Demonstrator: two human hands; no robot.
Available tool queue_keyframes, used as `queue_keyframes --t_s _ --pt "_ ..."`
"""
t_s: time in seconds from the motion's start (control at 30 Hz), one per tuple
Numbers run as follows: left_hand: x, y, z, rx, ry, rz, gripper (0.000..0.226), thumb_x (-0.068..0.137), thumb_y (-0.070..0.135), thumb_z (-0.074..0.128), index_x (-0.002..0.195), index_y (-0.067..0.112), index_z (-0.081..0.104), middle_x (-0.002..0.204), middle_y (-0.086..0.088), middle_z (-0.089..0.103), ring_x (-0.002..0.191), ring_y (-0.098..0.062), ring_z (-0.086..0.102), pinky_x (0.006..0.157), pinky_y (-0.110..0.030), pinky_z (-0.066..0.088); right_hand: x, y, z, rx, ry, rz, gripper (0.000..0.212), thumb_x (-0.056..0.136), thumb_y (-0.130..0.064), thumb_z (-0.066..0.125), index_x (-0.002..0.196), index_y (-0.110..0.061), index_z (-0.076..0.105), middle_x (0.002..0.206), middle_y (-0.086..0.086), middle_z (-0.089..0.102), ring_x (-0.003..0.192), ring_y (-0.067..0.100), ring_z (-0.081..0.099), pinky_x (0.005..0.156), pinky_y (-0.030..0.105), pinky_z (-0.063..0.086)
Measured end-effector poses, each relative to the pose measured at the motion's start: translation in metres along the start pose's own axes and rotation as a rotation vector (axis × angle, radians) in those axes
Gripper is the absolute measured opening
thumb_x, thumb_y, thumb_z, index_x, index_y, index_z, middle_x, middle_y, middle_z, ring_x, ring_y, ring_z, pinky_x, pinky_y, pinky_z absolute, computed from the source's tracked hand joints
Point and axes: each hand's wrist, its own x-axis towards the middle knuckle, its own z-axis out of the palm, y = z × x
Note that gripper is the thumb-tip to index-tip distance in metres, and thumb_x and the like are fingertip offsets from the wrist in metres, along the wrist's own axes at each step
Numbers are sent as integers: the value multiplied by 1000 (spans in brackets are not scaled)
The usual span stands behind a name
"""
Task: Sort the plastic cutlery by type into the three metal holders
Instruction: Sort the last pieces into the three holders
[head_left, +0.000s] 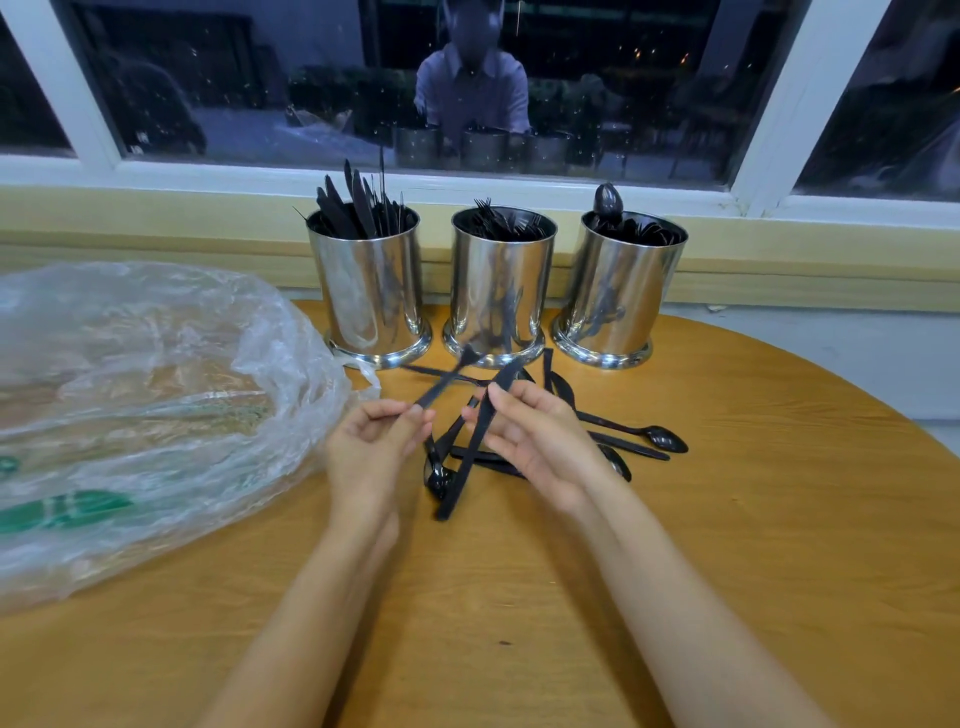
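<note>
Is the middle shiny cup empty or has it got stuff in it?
Not empty. Black forks stand in the middle holder, their prongs poking above its rim.

A crumpled plastic bag (156, 395) on a round wooden tabletop (753, 519) below a dark window (260, 93).

The clear bag lies slumped on the left part of the tabletop, with green print (67, 509) showing through its near side and one loose flap reaching towards the tabletop's middle. Beyond the tabletop's far edge runs a pale yellow ledge (156, 218), and above that a white window frame (67, 88) with slanting bars. The glass straight beyond the tabletop's middle carries the faint reflection of a person in a light shirt (470, 88); small lights dot the darkness there.
</note>
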Motion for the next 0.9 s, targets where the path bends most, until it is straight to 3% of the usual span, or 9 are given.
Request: queue_keyframes --t_s 0.07,0.17,0.23,0.33,0.43,0.53,0.63,0.77,0.9 --pt "-2 -1 1 57 -96 -91 14 87 -10 64 94 2 60 77 -10 69 72 -15 73 71 -21 59 5 -2 1 34 36 -75 19 94 -13 60 110 -3 59 111 13 67 108 26 67 95 39 54" --pt "-5 -3 5 243 -291 -179 21 89 -8 61 106 4 63 79 -9 69 75 -15 72 74 -22 59 6 -6 0 25 113 -181 13 94 -11 60 106 -5 60 116 12 69 107 24 68 90 35 56" --pt "-9 -5 6 393 -440 -156 23 93 0 60 114 9 64 88 -5 70 82 -12 72 78 -20 57 3 -8 -1 -59 115 -192 9 93 -10 61 102 -7 61 110 10 72 104 24 69 86 36 57" --pt "-16 -8 10 538 -617 -59 12 95 15 62 105 22 65 86 5 69 84 -9 69 82 -22 55 -3 -5 4 -229 104 -180 15 89 -14 67 102 -6 63 104 6 74 102 21 69 91 39 54" --pt "-20 -11 14 686 -600 97 6 93 17 66 92 22 63 72 12 61 66 3 57 67 -14 46 -6 -2 12 -289 114 -171 18 86 -17 71 99 -7 65 100 4 75 101 18 69 93 35 53" --pt "-18 -12 11 826 -517 213 18 92 19 67 76 21 58 58 15 51 55 2 48 57 -13 36 -8 0 12 -317 111 -172 22 85 -21 71 101 -7 66 101 1 75 103 10 68 88 26 48" --pt "-19 -8 12 686 -582 32 9 95 14 62 88 9 60 70 3 61 66 -7 62 65 -18 52 -9 1 9 -353 93 -193 18 87 -24 69 99 -10 66 100 -2 75 99 11 68 95 32 48" --pt "-23 -2 12 466 -679 -191 6 98 13 56 101 7 58 79 -7 67 76 -19 68 71 -28 58 -9 1 -1 -439 170 -290 12 91 -24 64 97 -14 70 78 -14 70 71 -7 61 70 14 46" --pt "-23 1 9 434 -696 -317 5 97 10 57 94 7 60 80 -8 64 78 -20 70 74 -28 59 -4 -4 -14 -374 375 -446 8 92 -15 64 96 -18 69 91 -7 73 76 -5 62 66 11 46"
